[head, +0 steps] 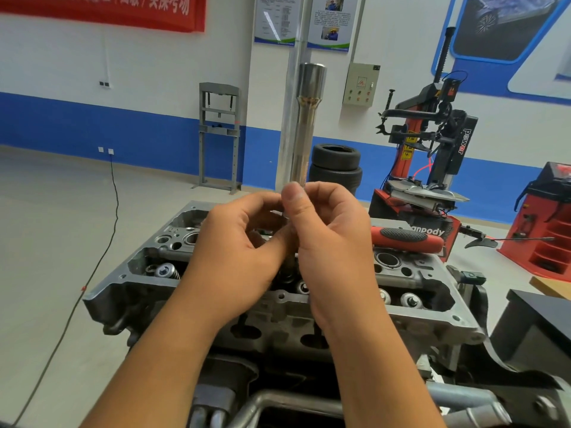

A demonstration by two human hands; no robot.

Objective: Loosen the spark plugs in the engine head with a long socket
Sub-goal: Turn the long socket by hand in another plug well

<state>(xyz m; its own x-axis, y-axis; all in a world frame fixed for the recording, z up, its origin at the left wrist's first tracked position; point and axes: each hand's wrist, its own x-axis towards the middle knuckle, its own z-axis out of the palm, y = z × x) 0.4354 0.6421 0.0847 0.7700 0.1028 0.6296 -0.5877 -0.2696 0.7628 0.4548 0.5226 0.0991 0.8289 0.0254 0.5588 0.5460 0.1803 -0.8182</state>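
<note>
A long chrome socket (304, 125) stands upright in front of me, its wide end at the top. My right hand (327, 239) pinches its lower end between thumb and fingers. My left hand (238, 251) curls round the same lower end from the left. Both hands are above the middle of the grey engine head (129, 285), which shows valve springs and round bores. The socket's bottom end and whatever it touches are hidden behind my fingers. A red and black ratchet handle (404, 237) lies on the head at the right.
A red tyre changer (432, 168) and stacked tyres (335, 168) stand behind the engine. A grey press frame (219, 134) is by the blue-banded wall. A black cable (102, 257) runs across the floor at left. A red machine (543, 217) stands far right.
</note>
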